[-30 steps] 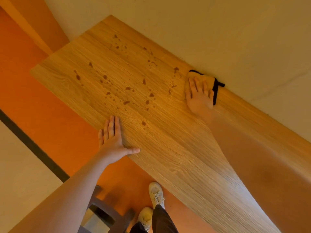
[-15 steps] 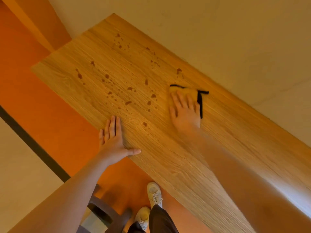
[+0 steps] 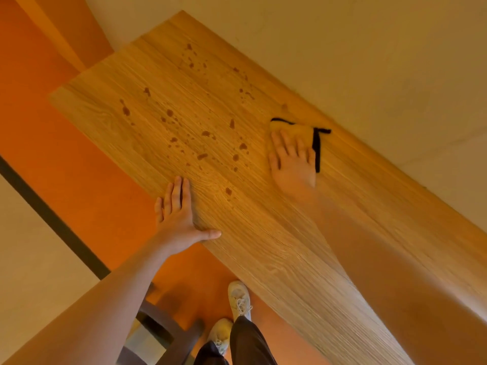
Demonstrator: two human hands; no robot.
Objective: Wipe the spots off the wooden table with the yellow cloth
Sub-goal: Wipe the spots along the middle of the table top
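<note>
Presently, head view: small yellow cloth with black trim (image 3: 295, 127), soft and light by the look of it, likely to bunch if dragged by an edge; best pressed flat from above. Lying near the far edge of the long oak-grain wooden table (image 3: 276, 248), pinned under the right hand (image 3: 292, 164), fingers spread flat, not gripping. Scattered dark brown spots (image 3: 205, 133) left of the cloth, apparently wet and wipeable. Left hand (image 3: 179, 217) open, braced on the near table edge. Surface smooth, rigid.
</note>
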